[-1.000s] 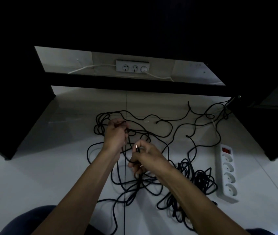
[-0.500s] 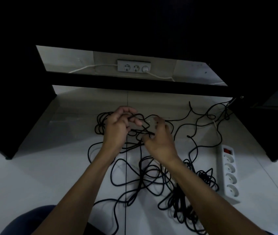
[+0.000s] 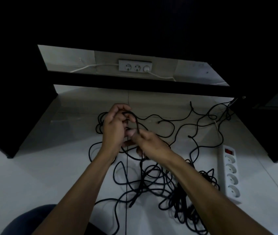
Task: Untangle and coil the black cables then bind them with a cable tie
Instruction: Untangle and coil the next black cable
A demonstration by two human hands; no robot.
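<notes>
Tangled black cables (image 3: pixel 153 182) sprawl over the white floor, from under the dark desk back toward me. My left hand (image 3: pixel 113 128) is closed around a short arc of black cable that curves up and over to the right. Just below and to the right of it, my right hand (image 3: pixel 149 145) pinches the same cable where the arc comes down. The two hands touch. A denser heap of cable (image 3: pixel 187 206) lies under my right forearm. No cable tie is visible.
A white power strip (image 3: pixel 230 173) with a red switch lies on the floor at right. Dark desk panels (image 3: pixel 12 106) stand left and right, with a crossbar between them. A white wall socket (image 3: pixel 134 66) with white leads sits behind.
My right hand came up from the lower cables to the left hand, opened briefly, and now grips the cable beside it. A small arc of cable now stands between the hands.
</notes>
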